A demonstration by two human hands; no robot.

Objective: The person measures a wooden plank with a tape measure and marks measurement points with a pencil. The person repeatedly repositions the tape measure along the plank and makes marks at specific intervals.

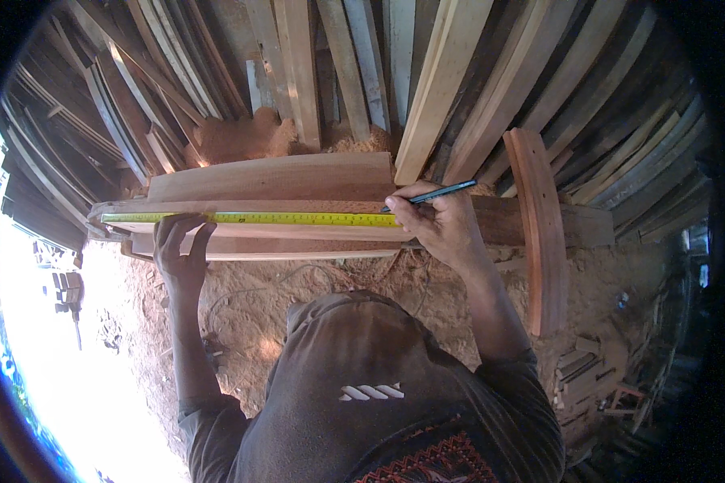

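A yellow tape measure [306,218] lies stretched along a long, narrow wooden board [314,207]. My left hand [184,241] bends its fingers over the tape near its left end, pressing it against the wood. At the tape's right end, my right hand [439,221] grips a dark, slim pencil [451,190]. The pencil's tip points left, down near the board just above the tape. Whether the tip touches the wood, I cannot tell. The tape's case is not visible; my right hand may cover it.
Behind the board lies a wider plank [274,179], with heaped sawdust [242,138] beyond. A curved reddish timber [537,233] rests crosswise to the right, over a dark beam [592,225]. Long planks [443,80] stand along the far side. Wood offcuts [584,370] lie on the dusty ground at right.
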